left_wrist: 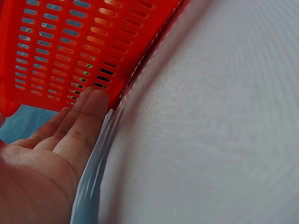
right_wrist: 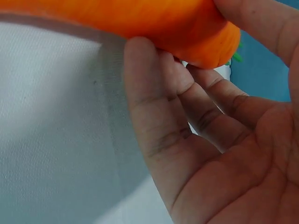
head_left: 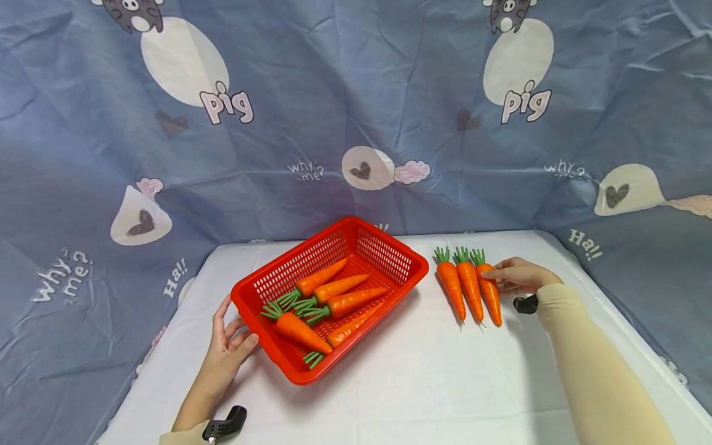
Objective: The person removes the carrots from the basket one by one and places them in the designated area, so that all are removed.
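Observation:
My left hand (head_left: 225,349) is at the left end of a red plastic basket (head_left: 248,285). Its nearly straight fingers (left_wrist: 88,114) touch the slotted outer wall, and the thumb lies beside the rim. Several orange carrots (head_left: 347,303) with green stem ends lie inside the basket. To the right, three more carrots lie side by side on the white table, stems pointing away. My right hand (head_left: 518,275) pinches the rightmost carrot (head_left: 491,298) near its thick end. In the right wrist view, the thumb is over this carrot (right_wrist: 177,28) and the fingertips are against its side.
The left carrot (head_left: 451,287) and the middle carrot (head_left: 469,287) of the row lie close against the held one. White cloth covers the table (head_left: 423,389). A blue patterned curtain (head_left: 356,111) rises behind the table and along both sides.

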`<state>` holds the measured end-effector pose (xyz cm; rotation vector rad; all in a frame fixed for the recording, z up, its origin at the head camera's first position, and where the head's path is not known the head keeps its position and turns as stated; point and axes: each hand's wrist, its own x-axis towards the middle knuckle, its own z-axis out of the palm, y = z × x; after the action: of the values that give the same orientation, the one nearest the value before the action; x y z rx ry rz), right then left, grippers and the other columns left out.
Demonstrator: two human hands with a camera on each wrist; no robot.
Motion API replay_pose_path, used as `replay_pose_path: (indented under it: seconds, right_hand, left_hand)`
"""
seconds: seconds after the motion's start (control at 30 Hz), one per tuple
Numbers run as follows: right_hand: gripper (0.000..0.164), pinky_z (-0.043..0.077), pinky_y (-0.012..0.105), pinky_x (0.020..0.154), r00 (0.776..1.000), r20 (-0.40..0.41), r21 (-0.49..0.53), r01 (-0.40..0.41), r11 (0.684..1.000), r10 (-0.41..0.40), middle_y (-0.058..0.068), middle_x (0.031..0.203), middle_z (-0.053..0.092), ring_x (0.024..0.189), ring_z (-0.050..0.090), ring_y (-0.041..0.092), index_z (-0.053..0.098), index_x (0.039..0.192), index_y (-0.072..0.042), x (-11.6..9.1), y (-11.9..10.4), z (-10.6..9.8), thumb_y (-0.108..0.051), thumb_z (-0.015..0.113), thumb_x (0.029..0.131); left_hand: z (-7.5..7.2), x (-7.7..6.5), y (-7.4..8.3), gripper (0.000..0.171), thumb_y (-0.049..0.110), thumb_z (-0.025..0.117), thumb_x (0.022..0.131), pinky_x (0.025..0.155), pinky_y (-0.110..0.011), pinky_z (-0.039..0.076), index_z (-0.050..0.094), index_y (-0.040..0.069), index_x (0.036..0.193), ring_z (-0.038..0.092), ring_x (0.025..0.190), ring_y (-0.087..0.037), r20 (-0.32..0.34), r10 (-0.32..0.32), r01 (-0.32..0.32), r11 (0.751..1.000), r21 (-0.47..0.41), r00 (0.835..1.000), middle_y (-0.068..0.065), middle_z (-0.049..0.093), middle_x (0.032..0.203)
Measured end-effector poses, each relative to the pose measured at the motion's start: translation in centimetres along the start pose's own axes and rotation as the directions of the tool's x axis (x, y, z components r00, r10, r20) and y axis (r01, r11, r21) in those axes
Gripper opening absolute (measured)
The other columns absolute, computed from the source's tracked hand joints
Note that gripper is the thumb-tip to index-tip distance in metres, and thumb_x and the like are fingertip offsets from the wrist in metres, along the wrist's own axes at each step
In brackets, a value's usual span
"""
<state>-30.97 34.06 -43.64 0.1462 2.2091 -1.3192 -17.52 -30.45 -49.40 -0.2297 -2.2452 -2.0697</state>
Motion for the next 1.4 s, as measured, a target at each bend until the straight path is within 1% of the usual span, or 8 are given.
replay_pose_path:
  seconds: [0.1, 0.23, 0.43, 0.6, 0.7, 0.97, 1.13, 1.4]
  right_hand:
    - [0.055, 0.062, 0.026, 0.087, 1.000, 0.011, -0.006, 0.007, 1.000, -0.006, -0.004, 0.090, 0.055, 0.085, 0.058, 0.008, 0.040, 0.137, 0.007, 0.1, 0.0, 0.0, -0.037, 0.060, 0.109]
    - [0.050, 0.062, 0.024, 0.084, 1.000, 0.021, -0.013, 0.009, 1.000, -0.009, -0.005, 0.086, 0.055, 0.082, 0.057, 0.007, 0.041, 0.133, 0.005, 0.1, 0.0, 0.1, -0.036, 0.059, 0.110]
    - [0.058, 0.061, 0.024, 0.082, 1.000, 0.010, -0.023, -0.001, 1.000, 0.001, -0.004, 0.090, 0.056, 0.084, 0.057, 0.008, 0.036, 0.140, 0.008, 0.2, 0.0, 0.0, -0.037, 0.058, 0.110]
    - [0.066, 0.061, 0.025, 0.083, 1.000, 0.001, -0.036, 0.001, 0.999, -0.001, -0.005, 0.091, 0.060, 0.085, 0.060, 0.007, 0.032, 0.146, 0.010, 0.0, -0.1, -0.2, -0.039, 0.058, 0.110]
    - [0.068, 0.061, 0.026, 0.084, 1.000, 0.000, -0.043, 0.006, 0.999, -0.006, -0.005, 0.091, 0.063, 0.086, 0.061, 0.007, 0.031, 0.148, 0.011, -0.1, -0.2, -0.3, -0.039, 0.057, 0.111]
    - [0.058, 0.062, 0.026, 0.086, 1.000, -0.019, -0.044, 0.004, 0.999, -0.004, -0.005, 0.091, 0.065, 0.085, 0.064, 0.007, 0.037, 0.144, 0.008, -0.7, -0.8, -0.7, -0.036, 0.056, 0.112]
    - [0.058, 0.060, 0.026, 0.086, 0.999, -0.032, -0.076, 0.034, 0.997, -0.036, -0.006, 0.090, 0.062, 0.086, 0.062, 0.007, 0.037, 0.146, 0.011, -1.3, -1.6, -1.0, -0.034, 0.054, 0.112]
    - [0.059, 0.059, 0.028, 0.089, 0.997, -0.050, -0.124, 0.045, 0.991, -0.052, -0.007, 0.087, 0.061, 0.087, 0.060, 0.008, 0.038, 0.145, 0.008, -1.6, -2.9, -1.4, -0.038, 0.055, 0.112]
  left_hand:
    - [0.0, -0.1, -0.1, 0.100, 0.000, 0.066, 0.103, 0.092, -0.020, 0.061, 0.001, 0.031, 0.172, 0.070, 0.116, 0.000, 0.005, 0.012, -0.012, 1.000, -0.019, 1.000, 0.000, 0.059, 0.136]
    - [0.0, 0.0, -0.1, 0.100, 0.001, 0.066, 0.103, 0.092, -0.020, 0.061, 0.001, 0.031, 0.172, 0.070, 0.116, -0.001, 0.003, 0.007, -0.007, 1.000, -0.017, 1.000, 0.000, 0.060, 0.136]
    - [0.0, 0.0, 0.0, 0.100, 0.001, 0.067, 0.102, 0.092, -0.020, 0.061, 0.001, 0.032, 0.172, 0.070, 0.117, -0.001, 0.003, 0.004, -0.004, 1.000, -0.015, 1.000, 0.003, 0.060, 0.135]
    - [0.0, -0.1, 0.0, 0.100, 0.002, 0.066, 0.103, 0.093, -0.020, 0.061, 0.000, 0.032, 0.172, 0.070, 0.116, 0.000, 0.008, 0.005, -0.005, 1.000, -0.017, 1.000, 0.005, 0.060, 0.134]
    - [0.0, -0.1, 0.1, 0.100, 0.001, 0.065, 0.103, 0.093, -0.020, 0.061, 0.000, 0.031, 0.172, 0.070, 0.116, 0.000, 0.013, 0.012, -0.011, 1.000, -0.024, 1.000, 0.006, 0.060, 0.134]
    - [0.1, -0.1, 0.1, 0.100, 0.001, 0.066, 0.103, 0.092, -0.020, 0.061, 0.000, 0.032, 0.172, 0.070, 0.115, 0.001, 0.014, 0.013, -0.012, 1.000, -0.019, 1.000, 0.005, 0.059, 0.134]
    - [0.1, 0.0, 0.1, 0.100, 0.002, 0.066, 0.103, 0.093, -0.019, 0.061, 0.000, 0.032, 0.172, 0.070, 0.115, 0.001, 0.005, 0.002, -0.002, 1.000, -0.010, 1.000, 0.005, 0.059, 0.134]
    - [0.1, -0.1, 0.2, 0.099, 0.005, 0.067, 0.103, 0.093, -0.020, 0.060, 0.000, 0.033, 0.172, 0.069, 0.117, 0.002, -0.005, -0.018, 0.018, 1.000, 0.023, 1.000, 0.006, 0.058, 0.135]
